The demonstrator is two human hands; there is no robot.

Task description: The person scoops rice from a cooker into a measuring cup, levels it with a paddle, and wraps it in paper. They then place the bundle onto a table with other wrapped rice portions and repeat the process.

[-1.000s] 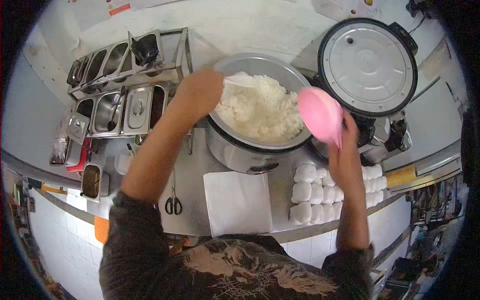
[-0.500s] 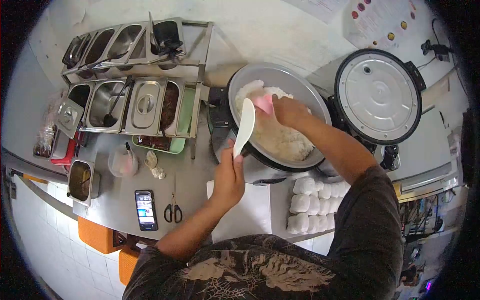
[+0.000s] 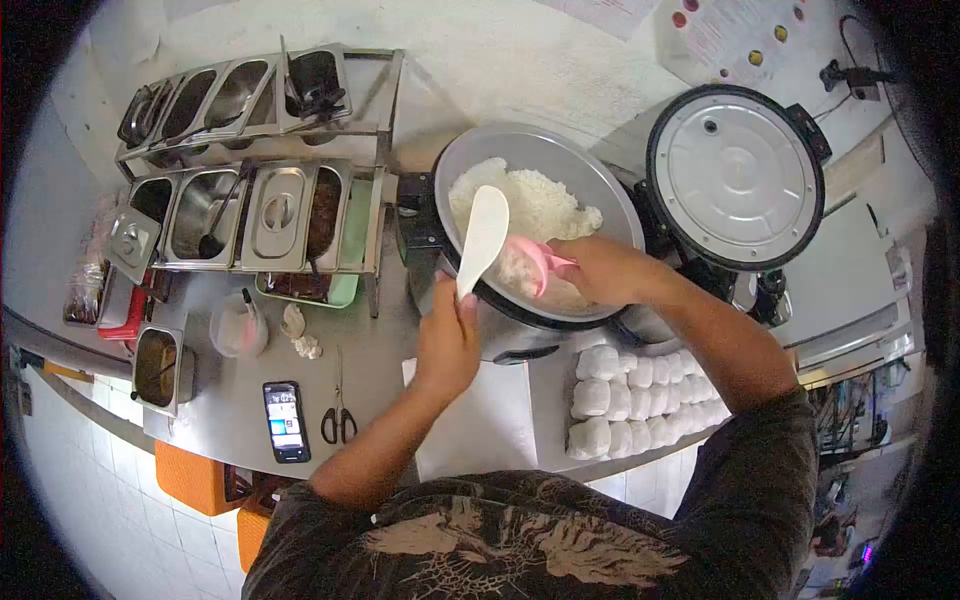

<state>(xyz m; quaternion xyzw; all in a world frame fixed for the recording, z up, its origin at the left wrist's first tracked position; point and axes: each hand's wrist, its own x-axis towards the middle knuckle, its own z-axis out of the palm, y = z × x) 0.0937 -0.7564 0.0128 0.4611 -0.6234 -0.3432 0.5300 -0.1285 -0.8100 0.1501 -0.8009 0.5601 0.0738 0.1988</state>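
My left hand (image 3: 449, 335) is closed round the handle of a white rice paddle (image 3: 486, 232), its blade raised over the near left rim of the rice cooker. In my right hand (image 3: 600, 270) is the handle of a pink scoop (image 3: 541, 262), its bowl low at the near side of the pot. White rice is visible in the scoop. More cooked rice (image 3: 545, 200) lies heaped toward the back and left of the rice cooker (image 3: 610, 178). The paddle blade and the scoop are close together, with a small space between them.
Wrapped white portions (image 3: 640, 400) stand in rows at right. The cooker's lid (image 3: 738, 178) is raised behind. White paper (image 3: 480, 420) lies in front of me, with scissors (image 3: 339, 410) and a phone (image 3: 286, 420) leftward. Steel food pans (image 3: 285, 215) fill a rack at left.
My right hand has drawn the pink scoop toward me, from the middle of the pot to its near edge. The paddle stays raised in my left hand. The whole view has shifted slightly.
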